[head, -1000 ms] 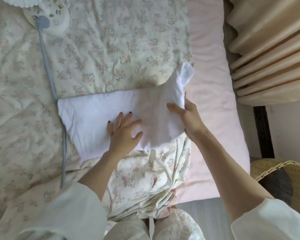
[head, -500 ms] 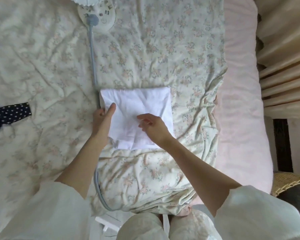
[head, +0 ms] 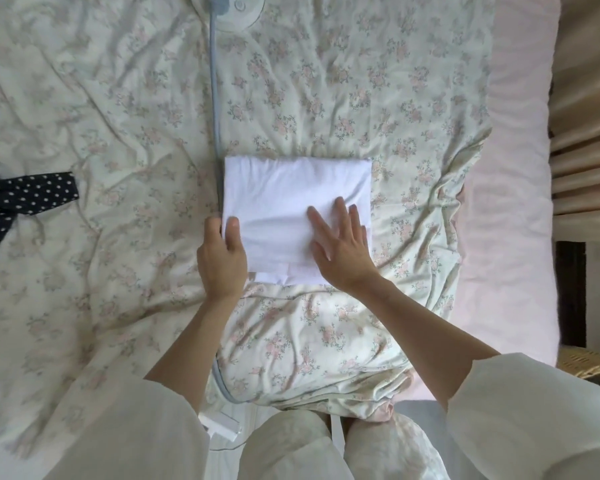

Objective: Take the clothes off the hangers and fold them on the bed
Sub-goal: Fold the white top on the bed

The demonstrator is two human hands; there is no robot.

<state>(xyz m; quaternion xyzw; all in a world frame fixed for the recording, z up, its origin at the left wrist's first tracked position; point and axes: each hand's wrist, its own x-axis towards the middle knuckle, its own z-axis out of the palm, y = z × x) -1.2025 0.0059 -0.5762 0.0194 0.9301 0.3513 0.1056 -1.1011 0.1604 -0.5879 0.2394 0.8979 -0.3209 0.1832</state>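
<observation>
While the right hand (head: 340,247) lies flat on the folded white garment (head: 284,206), fingers straight and spread over its right half, the left hand (head: 222,258) grips the garment's left edge, thumb on top and fingers curled under the fabric. The garment is a neat rectangle, several layers thick, with a lower layer showing along its near edge. It rests on the floral duvet (head: 326,98), roughly at the middle of the bed. A grey-blue cable (head: 215,98) runs along the garment's left edge, touching it, and continues away from the person to a round white device (head: 246,15) beyond the garment at the top of view. Well to the left of the garment lies a dark polka-dot garment (head: 18,195), partly out of view. To the right of the garment, past the duvet's edge, a pink sheet (head: 513,202) covers the mattress. Further right stand beige curtains (head: 589,133). Both forearms wear pale rolled-up sleeves (head: 520,410).
</observation>
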